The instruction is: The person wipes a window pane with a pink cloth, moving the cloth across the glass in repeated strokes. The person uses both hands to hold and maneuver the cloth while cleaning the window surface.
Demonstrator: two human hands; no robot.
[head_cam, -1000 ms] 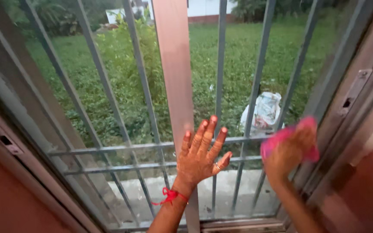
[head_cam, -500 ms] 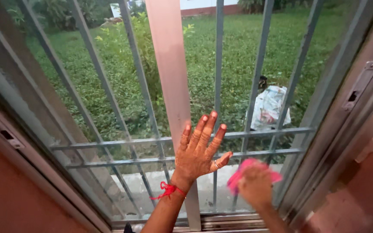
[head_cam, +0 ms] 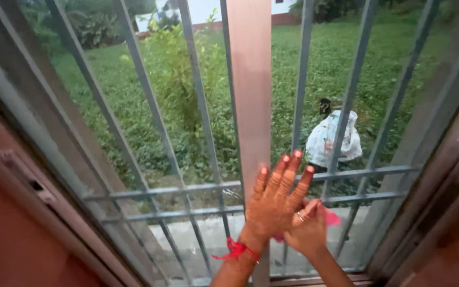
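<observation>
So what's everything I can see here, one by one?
window frame post: one, pinkish brown, upright at centre
window bars: several, grey, behind the glass
white bag: one, on the grass outside, right of centre
leafy plant: one, green, outside on the left
pink cloth: one, under the right hand, against the glass
red thread: one, tied round the left wrist
left hand: fingers spread, flat on the post
right hand: pressing the cloth
</observation>
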